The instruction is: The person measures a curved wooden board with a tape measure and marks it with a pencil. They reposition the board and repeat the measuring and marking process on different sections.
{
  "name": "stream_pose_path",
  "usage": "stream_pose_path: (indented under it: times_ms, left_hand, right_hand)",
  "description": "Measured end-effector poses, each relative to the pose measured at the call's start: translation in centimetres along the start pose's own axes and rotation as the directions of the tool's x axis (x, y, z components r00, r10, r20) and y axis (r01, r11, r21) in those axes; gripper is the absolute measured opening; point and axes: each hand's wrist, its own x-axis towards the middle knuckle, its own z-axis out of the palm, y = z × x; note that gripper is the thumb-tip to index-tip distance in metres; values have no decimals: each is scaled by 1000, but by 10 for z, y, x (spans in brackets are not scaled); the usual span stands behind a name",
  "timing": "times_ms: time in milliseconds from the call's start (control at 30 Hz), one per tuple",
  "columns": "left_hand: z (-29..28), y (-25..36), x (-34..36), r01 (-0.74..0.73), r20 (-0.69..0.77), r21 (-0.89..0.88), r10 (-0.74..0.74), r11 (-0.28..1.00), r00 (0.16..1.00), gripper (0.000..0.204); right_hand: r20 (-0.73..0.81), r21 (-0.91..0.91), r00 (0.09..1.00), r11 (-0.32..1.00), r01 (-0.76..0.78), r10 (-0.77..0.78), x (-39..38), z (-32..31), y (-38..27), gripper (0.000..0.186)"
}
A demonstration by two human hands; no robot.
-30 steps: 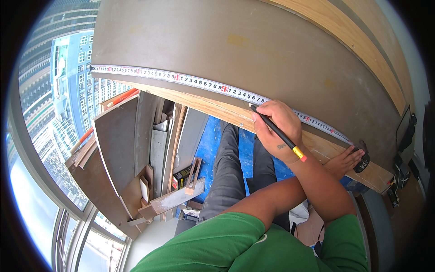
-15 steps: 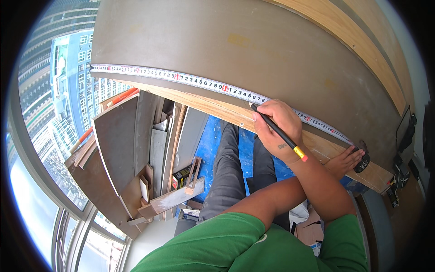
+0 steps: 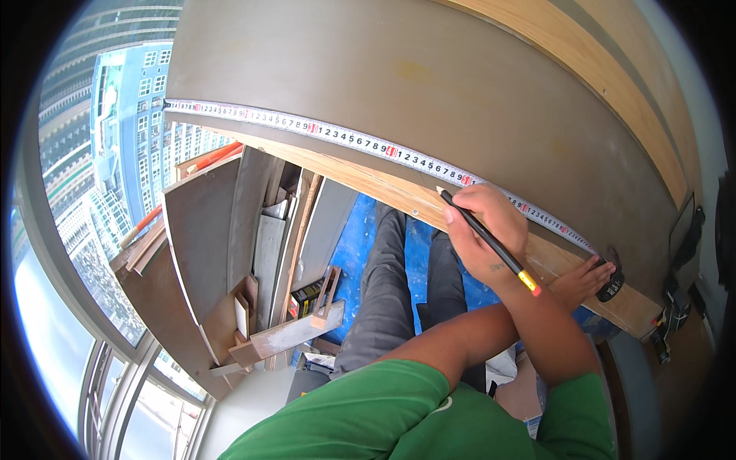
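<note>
My right hand (image 3: 487,230) holds a black pencil (image 3: 480,228) with a pink eraser, its tip just below the white tape measure (image 3: 356,142), beside the pale wooden strip (image 3: 337,175) along the grey board's (image 3: 330,54) edge. The tape stretches along the board from its left edge to a dark case (image 3: 612,282). My left hand (image 3: 584,277), its arm crossed beneath my right one, grips that case at the right, fingers over it.
Leaning boards (image 3: 207,268), offcuts and orange poles (image 3: 142,220) stand at left before a window (image 3: 61,353) overlooking tall buildings. Blue sheeting (image 3: 345,234) covers the floor around my legs. Dark cables or tools (image 3: 671,318) lie at the far right.
The view has shifted slightly. My right hand and pencil have dropped a little from the tape, uncovering more numbers. My left hand stays at the case.
</note>
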Motion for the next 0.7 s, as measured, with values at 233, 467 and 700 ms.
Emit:
stream_pose_path:
  times_ms: [233, 467, 700]
  left_hand:
    - [-13, -4, 2, -44, 138, -44, 50, 998, 989, 66]
    - [-19, -8, -2, -37, 147, -122, 55, 992, 988, 83]
    - [-16, -6, -1, -25, 65, -123, 34, 992, 997, 79]
  right_hand:
    - [-29, -189, 939, 920, -343, 344, -42, -122, -16, 27]
    - [-369, -296, 786, 739, -605, 496, -140, -260, 40, 28]
    - [-261, -524, 853, 676, -518, 451, -207, -300, 82, 25]
